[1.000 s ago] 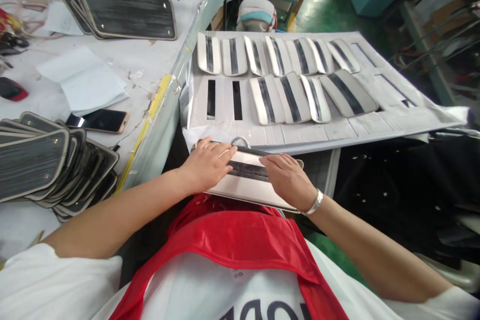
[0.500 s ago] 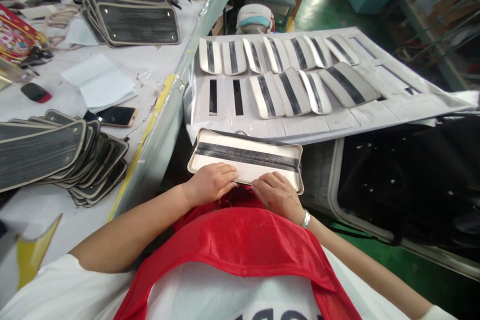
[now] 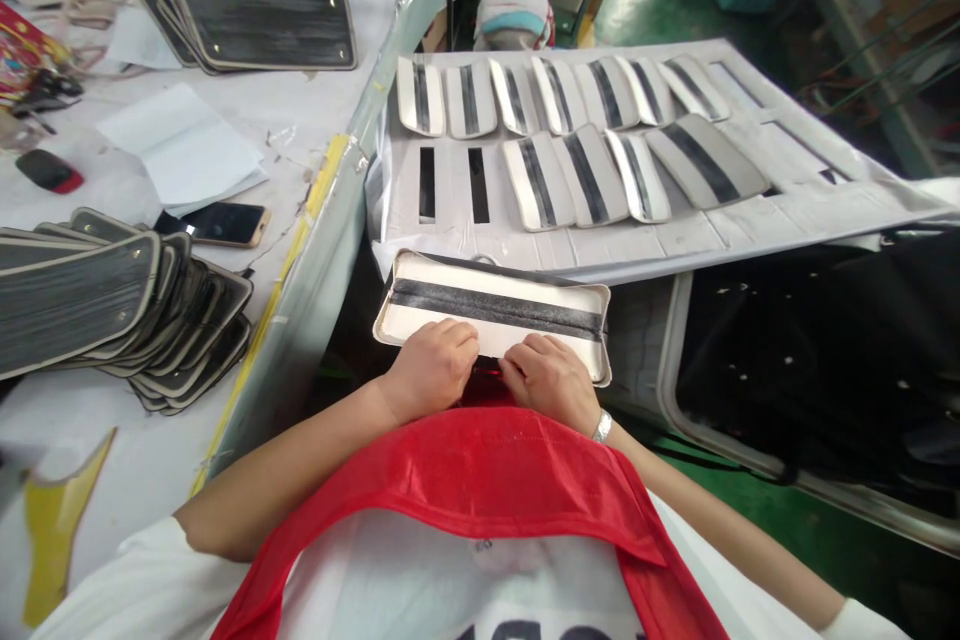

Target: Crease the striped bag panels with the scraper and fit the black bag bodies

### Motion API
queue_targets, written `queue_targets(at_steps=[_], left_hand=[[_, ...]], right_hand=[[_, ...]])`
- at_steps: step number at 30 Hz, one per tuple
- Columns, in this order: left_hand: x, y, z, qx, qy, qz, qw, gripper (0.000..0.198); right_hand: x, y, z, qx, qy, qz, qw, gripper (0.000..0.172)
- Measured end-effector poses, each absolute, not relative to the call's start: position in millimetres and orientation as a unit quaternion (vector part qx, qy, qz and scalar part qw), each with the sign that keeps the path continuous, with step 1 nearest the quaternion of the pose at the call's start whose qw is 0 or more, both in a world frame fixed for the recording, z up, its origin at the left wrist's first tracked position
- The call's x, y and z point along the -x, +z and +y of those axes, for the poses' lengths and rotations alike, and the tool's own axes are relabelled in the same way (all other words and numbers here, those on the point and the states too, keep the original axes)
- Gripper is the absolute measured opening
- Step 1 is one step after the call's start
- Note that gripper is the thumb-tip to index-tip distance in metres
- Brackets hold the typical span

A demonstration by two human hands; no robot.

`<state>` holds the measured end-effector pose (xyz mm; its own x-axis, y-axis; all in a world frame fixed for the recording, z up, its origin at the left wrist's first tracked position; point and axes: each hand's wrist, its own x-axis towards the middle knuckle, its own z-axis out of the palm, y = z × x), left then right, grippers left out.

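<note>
Left of the board, on the table, stacks of plates, paper and a phone; upon the board, two rows of laid panels; before its right part, black material. Just before the board's near left edge, the held panel, with stripe upward, long axis running left to right and right end slanting slightly toward the apron. Pinched along the near rim by curled left hand and right hand, set close together.

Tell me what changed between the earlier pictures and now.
The left hand and right hand have moved from the middle of the striped panel toward the body, and now curl at its near edge. The pieces on the white board stayed put.
</note>
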<state>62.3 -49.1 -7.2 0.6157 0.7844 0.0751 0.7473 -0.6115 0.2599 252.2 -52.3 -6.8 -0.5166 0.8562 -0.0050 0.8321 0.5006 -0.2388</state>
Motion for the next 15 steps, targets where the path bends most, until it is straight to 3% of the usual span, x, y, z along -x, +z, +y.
queue_targets(at_steps=[8,12,15], left_hand=[[-83.1,1.1,-40.4,-0.875,0.032,0.471,0.109,0.012],[-83.1,0.8,-41.4,-0.859,0.076,0.496,0.101,0.034],[-79.6,-3.1,-44.4,-0.864,0.110,0.488,0.055,0.030]], right_hand=[[-238.6,16.3,-33.0,0.536,0.138,-0.828,-0.090,0.019],[-235.0,27.4,-26.0,0.554,0.174,-0.801,-0.147,0.019],[-237.9,28.8,-22.9,0.591,0.164,-0.775,-0.152,0.032]])
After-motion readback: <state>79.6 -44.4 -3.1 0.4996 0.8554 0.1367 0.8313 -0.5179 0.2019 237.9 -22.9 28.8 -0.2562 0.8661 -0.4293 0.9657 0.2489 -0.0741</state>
